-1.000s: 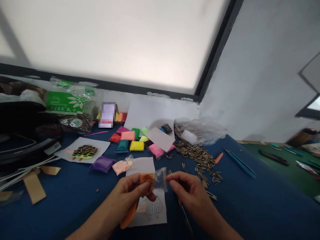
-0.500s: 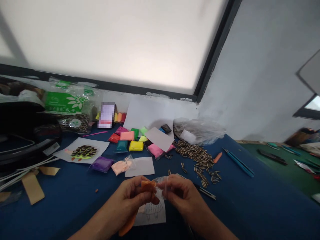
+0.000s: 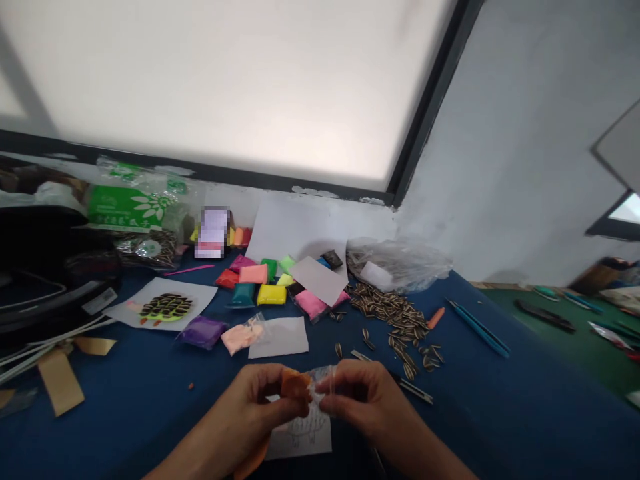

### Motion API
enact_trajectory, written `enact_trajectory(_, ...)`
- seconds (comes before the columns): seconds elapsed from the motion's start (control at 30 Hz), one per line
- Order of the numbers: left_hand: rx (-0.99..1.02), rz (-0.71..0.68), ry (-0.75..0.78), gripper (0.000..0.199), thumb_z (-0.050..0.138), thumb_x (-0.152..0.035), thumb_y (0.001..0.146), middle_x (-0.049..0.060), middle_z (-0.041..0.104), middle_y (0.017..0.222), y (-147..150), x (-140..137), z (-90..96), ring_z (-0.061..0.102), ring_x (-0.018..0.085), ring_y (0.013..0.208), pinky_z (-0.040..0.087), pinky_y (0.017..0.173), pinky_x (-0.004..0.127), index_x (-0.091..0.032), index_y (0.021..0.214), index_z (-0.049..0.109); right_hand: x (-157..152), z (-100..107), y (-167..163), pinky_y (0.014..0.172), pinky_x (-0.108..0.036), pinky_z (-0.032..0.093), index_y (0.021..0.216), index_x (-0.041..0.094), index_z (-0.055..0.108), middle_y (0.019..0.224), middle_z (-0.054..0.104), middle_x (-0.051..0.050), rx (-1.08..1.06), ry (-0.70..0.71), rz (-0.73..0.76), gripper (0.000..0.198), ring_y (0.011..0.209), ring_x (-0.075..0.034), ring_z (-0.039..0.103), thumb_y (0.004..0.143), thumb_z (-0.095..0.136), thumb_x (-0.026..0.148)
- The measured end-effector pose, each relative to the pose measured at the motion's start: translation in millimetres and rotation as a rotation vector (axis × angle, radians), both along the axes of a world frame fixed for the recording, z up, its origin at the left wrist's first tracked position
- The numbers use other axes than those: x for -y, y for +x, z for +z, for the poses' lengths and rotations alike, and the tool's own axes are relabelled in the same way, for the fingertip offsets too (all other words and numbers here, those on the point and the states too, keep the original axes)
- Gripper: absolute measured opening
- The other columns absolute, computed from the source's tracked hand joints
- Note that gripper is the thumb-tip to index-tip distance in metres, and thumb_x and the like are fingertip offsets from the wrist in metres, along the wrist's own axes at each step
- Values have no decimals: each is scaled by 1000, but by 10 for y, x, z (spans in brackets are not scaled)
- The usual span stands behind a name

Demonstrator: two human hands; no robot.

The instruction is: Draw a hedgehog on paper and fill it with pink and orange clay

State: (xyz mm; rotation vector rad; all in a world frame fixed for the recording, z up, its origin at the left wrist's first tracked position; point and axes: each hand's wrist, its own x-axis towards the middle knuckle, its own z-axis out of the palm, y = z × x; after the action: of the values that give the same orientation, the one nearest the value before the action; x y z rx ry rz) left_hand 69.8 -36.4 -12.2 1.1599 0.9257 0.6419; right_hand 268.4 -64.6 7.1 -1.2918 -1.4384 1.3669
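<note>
My left hand pinches a lump of orange modelling clay between thumb and fingers. An orange strip shows below that wrist; whether it joins the lump is hidden. Facing it, my right hand is closed on a clear plastic bag, whose edge reaches across to the clay. Beneath both hands lies white paper with a pencil drawing of a rounded, legged animal, partly covered by my fingers. Just beyond my right hand rests a utility knife.
Packets of coloured clay, such as a yellow packet and a purple packet, lie ahead. Sunflower seeds are heaped to the right, near blue tweezers. At left are a seed-covered picture and cardboard pieces.
Both hands have sunk slightly, and the orange strip sits lower in the view. My right fingers have shifted on the plastic bag. The clay stays in my left hand.
</note>
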Motion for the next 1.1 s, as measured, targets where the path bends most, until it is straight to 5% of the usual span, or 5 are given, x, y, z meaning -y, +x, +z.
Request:
enact_trajectory(0.17,17,9,-16,25,79,-37,59,-6,52,59,24,42,-11,44,13,60,35,62,25,-20,60,60,32,18,-64,62,-26,38,71,18,76,67,56,3,47,60,10,11,66,-14,50,74,77,29)
enact_trajectory(0.5,66,85,5,24,82,-37,59,1,70,71,35,17,38,61,19,74,46,74,28,-18,69,72,61,34,-27,62,-27,37,84,16,74,71,58,1,172,55,55,11,66,-15,49,79,68,24)
enact_trajectory(0.7,53,8,-43,19,79,-25,55,-2,66,69,1,15,63,56,15,67,42,64,24,-18,67,66,52,8,-47,63,-27,38,80,17,70,72,57,1,155,102,33,9,67,-15,50,80,62,21)
enact_trajectory(0.87,81,-89,7,24,74,-40,71,-4,59,63,-26,0,106,48,12,61,37,62,24,-17,69,66,58,5,-68,62,-28,40,87,17,76,69,56,1,76,38,6,17,64,-15,50,78,71,29)
enact_trajectory(1.1,91,-57,30,27,75,-42,67,-3,59,60,19,-2,59,48,14,62,38,65,26,-19,61,62,57,61,-51,61,-28,40,93,19,78,75,54,1,134,145,-7,20,68,-15,50,81,64,26)
